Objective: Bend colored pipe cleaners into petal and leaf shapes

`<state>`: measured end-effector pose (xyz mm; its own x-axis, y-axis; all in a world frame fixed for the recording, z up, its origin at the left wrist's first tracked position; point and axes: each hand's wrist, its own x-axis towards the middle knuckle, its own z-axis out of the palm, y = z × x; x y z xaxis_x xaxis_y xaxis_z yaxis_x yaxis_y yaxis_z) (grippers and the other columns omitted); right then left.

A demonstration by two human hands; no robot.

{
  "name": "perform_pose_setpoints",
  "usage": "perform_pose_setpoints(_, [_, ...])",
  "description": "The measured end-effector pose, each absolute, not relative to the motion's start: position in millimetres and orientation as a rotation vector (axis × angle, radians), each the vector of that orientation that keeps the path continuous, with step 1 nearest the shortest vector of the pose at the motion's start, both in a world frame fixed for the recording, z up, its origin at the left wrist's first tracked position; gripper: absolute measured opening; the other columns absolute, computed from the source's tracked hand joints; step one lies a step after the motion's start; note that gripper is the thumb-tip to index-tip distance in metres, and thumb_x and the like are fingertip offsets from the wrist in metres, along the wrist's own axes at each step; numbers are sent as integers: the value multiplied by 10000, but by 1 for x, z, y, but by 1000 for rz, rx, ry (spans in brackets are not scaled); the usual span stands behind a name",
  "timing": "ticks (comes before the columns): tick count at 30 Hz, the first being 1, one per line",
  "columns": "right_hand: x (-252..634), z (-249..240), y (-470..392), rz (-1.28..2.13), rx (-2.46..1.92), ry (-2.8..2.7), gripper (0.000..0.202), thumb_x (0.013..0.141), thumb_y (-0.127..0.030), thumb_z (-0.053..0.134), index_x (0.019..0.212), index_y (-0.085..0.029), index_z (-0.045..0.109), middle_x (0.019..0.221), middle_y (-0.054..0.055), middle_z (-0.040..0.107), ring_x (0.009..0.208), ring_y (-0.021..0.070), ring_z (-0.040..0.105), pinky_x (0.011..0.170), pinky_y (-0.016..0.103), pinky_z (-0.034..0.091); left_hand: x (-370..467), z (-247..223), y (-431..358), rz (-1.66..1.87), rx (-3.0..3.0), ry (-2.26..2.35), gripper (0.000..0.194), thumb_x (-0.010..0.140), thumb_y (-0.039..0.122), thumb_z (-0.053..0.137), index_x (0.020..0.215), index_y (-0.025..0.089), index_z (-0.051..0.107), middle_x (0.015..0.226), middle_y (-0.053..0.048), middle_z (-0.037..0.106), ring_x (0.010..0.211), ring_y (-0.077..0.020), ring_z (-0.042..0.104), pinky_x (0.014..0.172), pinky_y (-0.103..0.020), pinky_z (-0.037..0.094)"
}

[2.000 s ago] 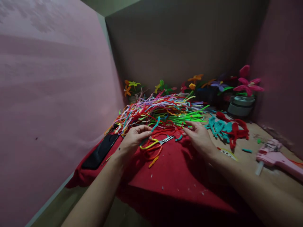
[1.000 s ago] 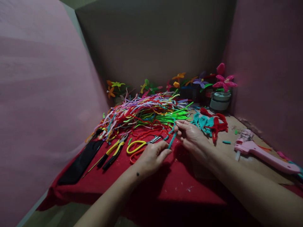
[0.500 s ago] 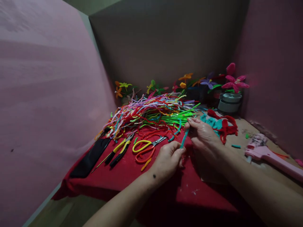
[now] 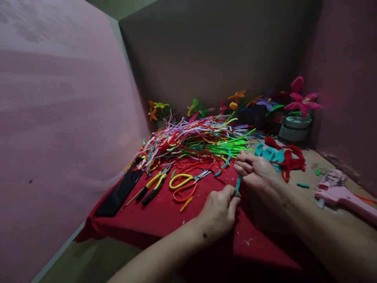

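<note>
A short teal pipe cleaner is stretched between my two hands above the red cloth. My left hand pinches its lower end between thumb and fingers. Around its upper end the fingers of my right hand are curled, hiding that part. Left of my hands lie scissors with one yellow and one orange handle loop. Another teal pipe cleaner rests curved on the cloth beyond my hands. To the right are teal looped pieces and red bent pieces.
A heap of many-coloured pipe cleaners covers the table's back. Pliers and a black phone lie left. A pink glue gun is at right. Pipe-cleaner flowers stand along the back wall, one over a grey container.
My right hand's fingers have curled further around the teal pipe cleaner's upper end. Both hands appear slightly lower and farther right, while the whole view has shifted a little.
</note>
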<state>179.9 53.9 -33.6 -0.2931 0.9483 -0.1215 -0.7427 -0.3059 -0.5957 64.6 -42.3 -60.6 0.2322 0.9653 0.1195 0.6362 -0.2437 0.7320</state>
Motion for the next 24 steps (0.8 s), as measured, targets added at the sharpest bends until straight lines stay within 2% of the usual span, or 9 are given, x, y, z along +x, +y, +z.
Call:
perform_pose_setpoints(3, [174,-34,52,1845,-636,-475,118,746,-60,496,698,-165,473,554,-21,491,404,55,417,381,176,354,62,-61,-38,881,1794,1455,167,845,255,355,751,193,479,558,26,493,525,-100,472,538,-213,339])
perform_pose_setpoints(7, [171,-32,47,1883,-537,-573,111,796,-117,458,715,-143,531,497,-36,421,381,52,359,377,178,328,62,-65,-35,849,1722,1443,205,816,248,394,622,184,408,518,32,471,493,-87,444,506,-207,321])
perform_pose_setpoints(11, [176,-31,47,1777,-510,-650,168,819,-246,467,754,-145,583,566,15,501,477,94,451,450,219,396,62,-70,-34,839,1638,1391,220,819,275,389,623,181,421,498,36,462,467,-82,435,479,-201,311])
perform_pose_setpoints(17, [179,-32,47,1732,-530,-777,64,735,-172,580,683,-136,570,459,-56,352,366,29,245,342,151,212,62,-70,-36,791,1709,1353,211,822,275,390,648,178,458,496,31,474,463,-85,441,476,-202,311])
perform_pose_setpoints(21, [180,-33,50,1764,-616,-686,96,753,-181,558,668,-139,546,418,-79,284,334,26,174,315,157,161,64,-64,-39,748,1803,1376,179,811,257,413,672,178,494,540,20,503,497,-92,456,495,-206,324])
perform_pose_setpoints(24, [181,-33,53,1825,-623,-618,99,772,-157,528,675,-144,538,422,-83,272,326,27,167,307,159,171,65,-61,-40,753,1800,1366,174,801,253,426,661,176,494,551,17,501,504,-91,452,493,-203,326])
